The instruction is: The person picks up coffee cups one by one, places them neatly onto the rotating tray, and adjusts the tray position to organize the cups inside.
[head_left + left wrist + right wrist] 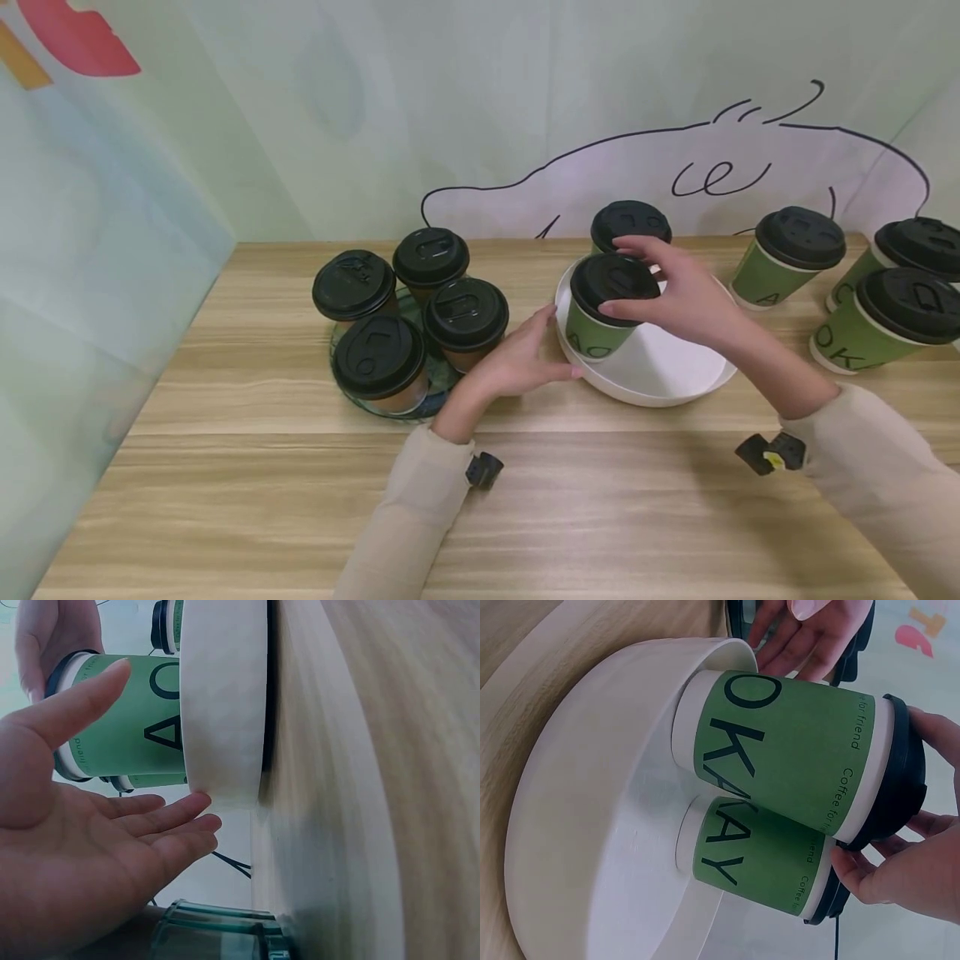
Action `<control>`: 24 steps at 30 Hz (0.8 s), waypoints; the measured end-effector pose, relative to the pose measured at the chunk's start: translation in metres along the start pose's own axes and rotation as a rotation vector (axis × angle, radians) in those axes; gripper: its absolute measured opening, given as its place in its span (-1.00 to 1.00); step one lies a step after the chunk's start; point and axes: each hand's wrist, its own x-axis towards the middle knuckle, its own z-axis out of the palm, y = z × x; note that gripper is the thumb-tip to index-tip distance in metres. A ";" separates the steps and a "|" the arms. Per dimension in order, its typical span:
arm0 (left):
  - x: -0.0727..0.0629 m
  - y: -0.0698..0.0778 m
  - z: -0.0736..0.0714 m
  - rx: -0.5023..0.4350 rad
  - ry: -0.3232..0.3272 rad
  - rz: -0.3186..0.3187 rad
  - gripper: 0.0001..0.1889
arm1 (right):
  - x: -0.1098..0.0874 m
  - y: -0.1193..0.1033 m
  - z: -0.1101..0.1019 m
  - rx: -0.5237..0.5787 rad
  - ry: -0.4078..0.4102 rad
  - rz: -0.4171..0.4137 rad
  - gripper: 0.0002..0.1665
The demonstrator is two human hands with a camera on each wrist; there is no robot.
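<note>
The right hand pinched a presumably light, crushable green cup by its firmer-looking lid, while the left hand, spread and empty, touched the white tray.

Soft, diffuse light fills the head view, with faint shadow on the wood-grain tabletop; both wrist views look dimmer.

The plate with four cups lies left of the dish.

We see green cups with black lettering and black lids, a white tray, a tan wood-grained bench.
</note>
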 end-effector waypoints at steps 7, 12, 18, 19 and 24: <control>-0.001 0.000 -0.001 0.012 -0.009 -0.005 -0.03 | 0.004 -0.002 0.003 0.010 -0.003 -0.011 -0.17; -0.001 0.000 -0.002 0.024 -0.020 -0.008 -0.03 | 0.005 -0.006 0.005 0.021 -0.031 -0.032 -0.14; -0.001 0.000 -0.002 0.025 -0.037 -0.010 -0.02 | 0.004 -0.006 0.005 0.032 -0.037 -0.072 -0.15; -0.001 0.000 -0.002 0.028 -0.039 -0.011 -0.01 | 0.004 -0.005 0.005 0.033 -0.038 -0.078 -0.15; -0.002 0.003 -0.003 0.052 -0.045 -0.016 -0.01 | 0.003 -0.002 0.003 0.026 -0.011 -0.105 -0.21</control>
